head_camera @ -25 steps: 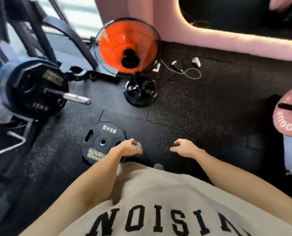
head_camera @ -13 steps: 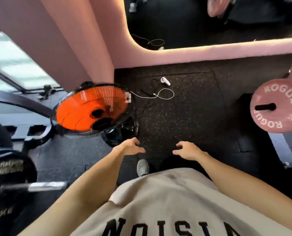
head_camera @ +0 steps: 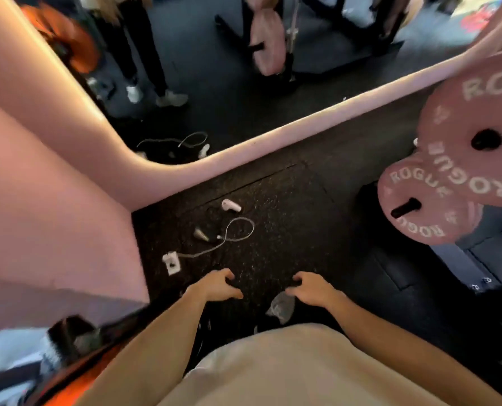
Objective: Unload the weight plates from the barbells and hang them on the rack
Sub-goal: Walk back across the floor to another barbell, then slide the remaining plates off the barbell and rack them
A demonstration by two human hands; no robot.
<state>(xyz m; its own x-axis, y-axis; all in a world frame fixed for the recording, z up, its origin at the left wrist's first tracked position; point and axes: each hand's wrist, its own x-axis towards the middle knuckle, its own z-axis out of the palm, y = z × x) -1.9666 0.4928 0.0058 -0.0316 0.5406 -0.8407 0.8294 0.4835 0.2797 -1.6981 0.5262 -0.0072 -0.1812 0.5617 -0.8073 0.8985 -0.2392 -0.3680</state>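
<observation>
Pink plates [head_camera: 437, 200] nearer now; both hands' fingers [head_camera: 229, 276] loosely curled, empty.

Both the left hand [head_camera: 219, 285] and the right hand [head_camera: 312, 288] hang empty with fingers loosely curled over the dark floor [head_camera: 288, 230], a white cable [head_camera: 232, 238] just ahead of the left and two pink plates [head_camera: 454, 177] well off to the right.

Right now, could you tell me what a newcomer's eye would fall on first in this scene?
Probably the two pink Rogue weight plates at the right edge, each hung on a black peg. Next, the white charger and cable lying on the black floor by the pink wall. At bottom centre, the left hand and right hand hover, holding nothing.
</observation>
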